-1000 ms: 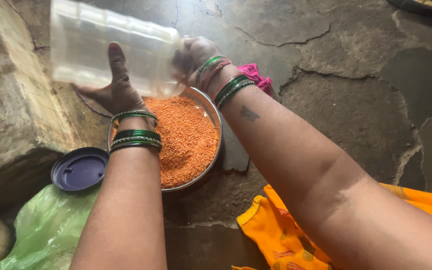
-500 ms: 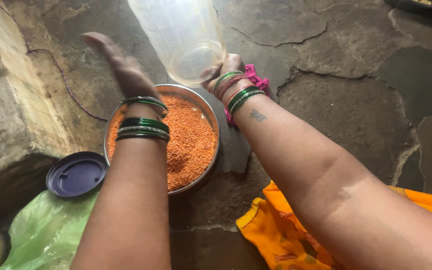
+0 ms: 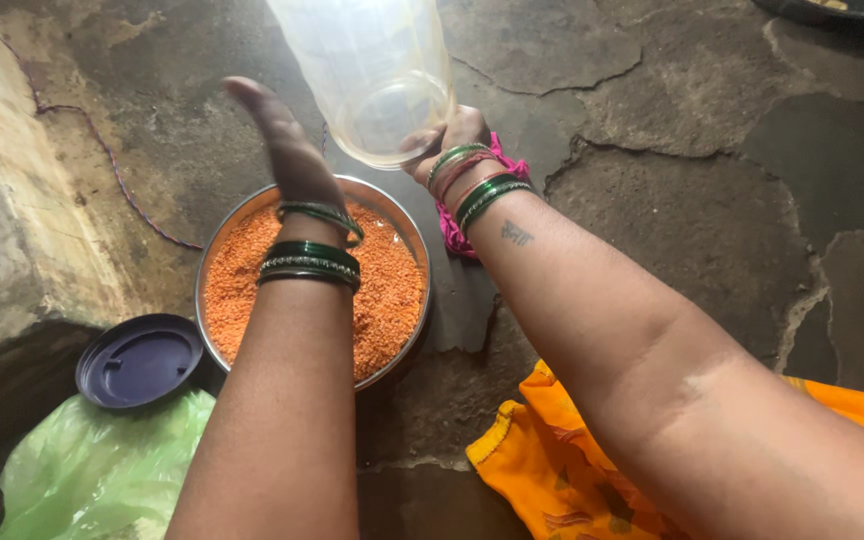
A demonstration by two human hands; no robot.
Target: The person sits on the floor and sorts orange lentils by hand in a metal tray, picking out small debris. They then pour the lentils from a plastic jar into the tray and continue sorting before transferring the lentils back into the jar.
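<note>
The right hand (image 3: 447, 135) gripped the rim of an empty clear plastic jar (image 3: 367, 70), fingers clamped around its mouth, holding it tilted above the far edge of a round steel plate (image 3: 417, 255) of orange lentils (image 3: 387, 295). The left hand (image 3: 287, 140) hovered flat beside the jar, fingers together, empty. A purple lid (image 3: 137, 360) lay on the stone floor (image 3: 672, 180) just left of the plate.

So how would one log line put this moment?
right hand: grips jar | left hand: open, raised | bowl: lentils
</note>
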